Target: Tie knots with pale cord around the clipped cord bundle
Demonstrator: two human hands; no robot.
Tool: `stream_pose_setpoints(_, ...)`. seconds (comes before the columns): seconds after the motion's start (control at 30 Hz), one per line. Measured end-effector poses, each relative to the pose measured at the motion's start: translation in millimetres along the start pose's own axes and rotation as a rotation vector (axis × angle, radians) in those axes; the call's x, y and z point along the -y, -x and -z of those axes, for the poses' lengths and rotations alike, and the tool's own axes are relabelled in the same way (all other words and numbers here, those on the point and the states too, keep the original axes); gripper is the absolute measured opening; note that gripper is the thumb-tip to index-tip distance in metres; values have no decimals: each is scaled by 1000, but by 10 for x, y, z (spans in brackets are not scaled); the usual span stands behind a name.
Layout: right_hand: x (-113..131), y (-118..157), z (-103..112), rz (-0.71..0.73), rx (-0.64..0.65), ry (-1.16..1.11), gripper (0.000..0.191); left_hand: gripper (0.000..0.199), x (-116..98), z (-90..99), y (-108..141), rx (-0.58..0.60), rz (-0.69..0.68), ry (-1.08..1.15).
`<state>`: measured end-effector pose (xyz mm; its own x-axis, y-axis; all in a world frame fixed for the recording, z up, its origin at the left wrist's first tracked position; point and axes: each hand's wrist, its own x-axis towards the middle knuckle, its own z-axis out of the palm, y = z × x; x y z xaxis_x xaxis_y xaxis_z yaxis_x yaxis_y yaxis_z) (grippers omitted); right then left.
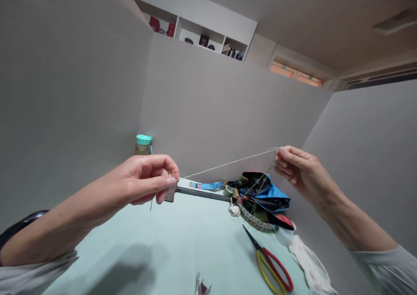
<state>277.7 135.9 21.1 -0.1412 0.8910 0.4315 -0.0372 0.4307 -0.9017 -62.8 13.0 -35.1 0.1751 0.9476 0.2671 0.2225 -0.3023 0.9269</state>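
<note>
My left hand (148,177) is raised above the pale green table (182,243), thumb and fingers pinched on one end of a thin pale thread (228,163). The thread runs taut up and to the right to my right hand (295,167), which pinches its other end between fingertips. A short loose tail hangs below my left hand. Whether a needle is in my left fingers I cannot tell.
Scissors with red and yellow handles (272,266) lie at the front right. A heap of blue, black and red cloth (265,197) with a patterned strip and a ribbon sits at the back right, white cloth (308,262) beside it. A teal-capped bottle (143,145) stands back left. Grey partition walls enclose the table.
</note>
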Motion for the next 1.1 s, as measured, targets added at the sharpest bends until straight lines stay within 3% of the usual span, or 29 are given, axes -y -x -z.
stream_pose_setpoints(0.17, -42, -7, 104, -10, -23, 36, 58, 30, -63, 15, 10, -8, 6, -121)
stream_pose_setpoints(0.37, -119, 32, 241, -40, 3, 86, 56, 27, -39, 96, 120, 101, 10, 87)
stream_pose_setpoints(0.6, -271, 132, 277, -64, 72, 112, 53, 23, -86, 82, 216, -22, -148, 167)
stream_pose_setpoints(0.93, -246, 230, 261, -68, 104, 109, 53, 18, 14, 45, 176, 235, -257, 389)
stream_pose_setpoints(1.1, -243, 269, 267, -57, 109, 97, 49, 19, 1, -23, 207, 142, -235, 461)
